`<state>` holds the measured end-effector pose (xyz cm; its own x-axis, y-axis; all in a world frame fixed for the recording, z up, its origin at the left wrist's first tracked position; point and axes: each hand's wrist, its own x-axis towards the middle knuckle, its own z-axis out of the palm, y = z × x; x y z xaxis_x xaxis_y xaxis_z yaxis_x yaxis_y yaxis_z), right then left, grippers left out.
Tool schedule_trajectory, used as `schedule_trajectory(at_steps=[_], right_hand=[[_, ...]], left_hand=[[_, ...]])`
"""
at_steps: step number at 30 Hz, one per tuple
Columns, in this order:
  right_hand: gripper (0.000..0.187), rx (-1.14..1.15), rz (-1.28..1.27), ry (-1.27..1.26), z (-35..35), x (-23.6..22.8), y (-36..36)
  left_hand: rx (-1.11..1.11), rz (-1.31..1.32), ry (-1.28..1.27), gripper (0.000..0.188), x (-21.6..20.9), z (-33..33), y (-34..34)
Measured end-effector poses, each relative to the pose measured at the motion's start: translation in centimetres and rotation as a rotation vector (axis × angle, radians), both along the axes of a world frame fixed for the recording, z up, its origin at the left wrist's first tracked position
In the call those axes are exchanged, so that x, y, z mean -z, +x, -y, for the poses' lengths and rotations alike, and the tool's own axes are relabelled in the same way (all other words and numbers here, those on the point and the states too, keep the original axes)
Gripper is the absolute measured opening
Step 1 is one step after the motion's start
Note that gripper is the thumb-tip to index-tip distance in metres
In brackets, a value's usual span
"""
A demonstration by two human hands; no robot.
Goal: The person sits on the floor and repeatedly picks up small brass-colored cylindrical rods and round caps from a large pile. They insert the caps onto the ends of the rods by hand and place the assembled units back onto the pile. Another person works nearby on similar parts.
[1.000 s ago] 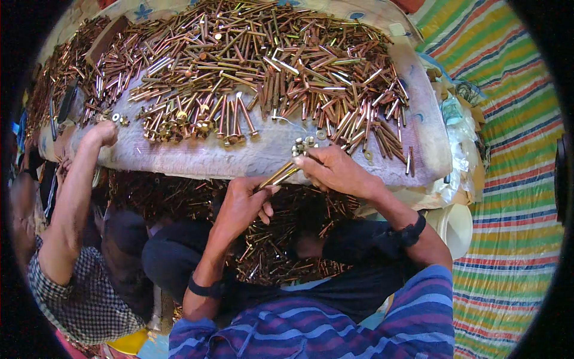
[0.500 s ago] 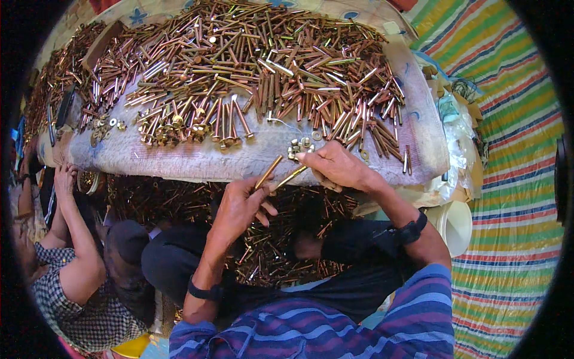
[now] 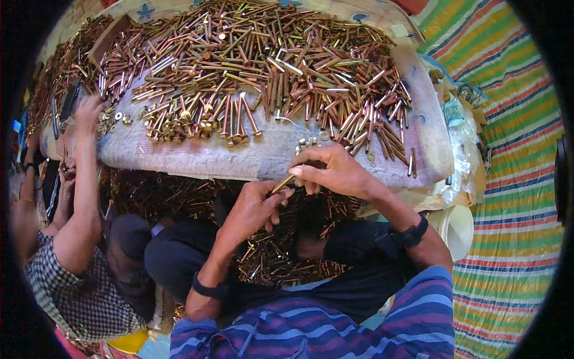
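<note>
My left hand [image 3: 251, 209] is closed round a brass-coloured bolt [image 3: 282, 184], which slants up to the right out of its fingers. The thumb and forefinger of my right hand [image 3: 332, 170] pinch together at the bolt's upper end. Whether a small nut sits there too is hidden by the fingers. Just beyond my right hand, a little heap of nuts [image 3: 304, 143] lies on the padded cloth surface [image 3: 197, 157], partly covered by my knuckles. Beside it lies a flat washer [image 3: 324, 136]. Bolts fitted with nuts and washers [image 3: 237, 139] stand in a cluster to the left.
A large pile of loose bolts [image 3: 287, 66] spreads over the far part of the cloth. More bolts [image 3: 269, 263] lie below, between my legs. A white bucket [image 3: 459, 230] stands at my right, near clear plastic bags [image 3: 465, 143]. To my left a co-worker's arm [image 3: 86, 179] reaches over the surface.
Two bolt shafts showed between my hands before; one shows now. My right hand has shifted slightly left, its fingertips drawing in at the bolt's end. The co-worker's arm has swung up and forward.
</note>
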<state>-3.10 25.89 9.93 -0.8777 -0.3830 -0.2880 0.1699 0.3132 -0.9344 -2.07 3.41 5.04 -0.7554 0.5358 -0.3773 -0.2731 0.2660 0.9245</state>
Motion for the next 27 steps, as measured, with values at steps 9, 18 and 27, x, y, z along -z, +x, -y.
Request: schedule_trajectory(at_steps=[9, 18, 27], right_hand=[[0.028, 0.002, -0.054, 0.143, -0.6, -1.3, -1.1], [0.032, 0.263, -0.445, 0.462, -4.4, 0.6, -4.9], [0.036, 0.131, -1.023, 0.991, -10.1, 4.1, -8.5]], left_hand=[[-0.010, -0.031, -0.006, 0.029, -0.9, 0.3, -0.2], [-0.104, -0.031, 0.032, 0.033, -0.4, 0.6, -0.3], [-0.129, -0.050, 0.030, 0.035, 0.1, 0.3, -0.5]])
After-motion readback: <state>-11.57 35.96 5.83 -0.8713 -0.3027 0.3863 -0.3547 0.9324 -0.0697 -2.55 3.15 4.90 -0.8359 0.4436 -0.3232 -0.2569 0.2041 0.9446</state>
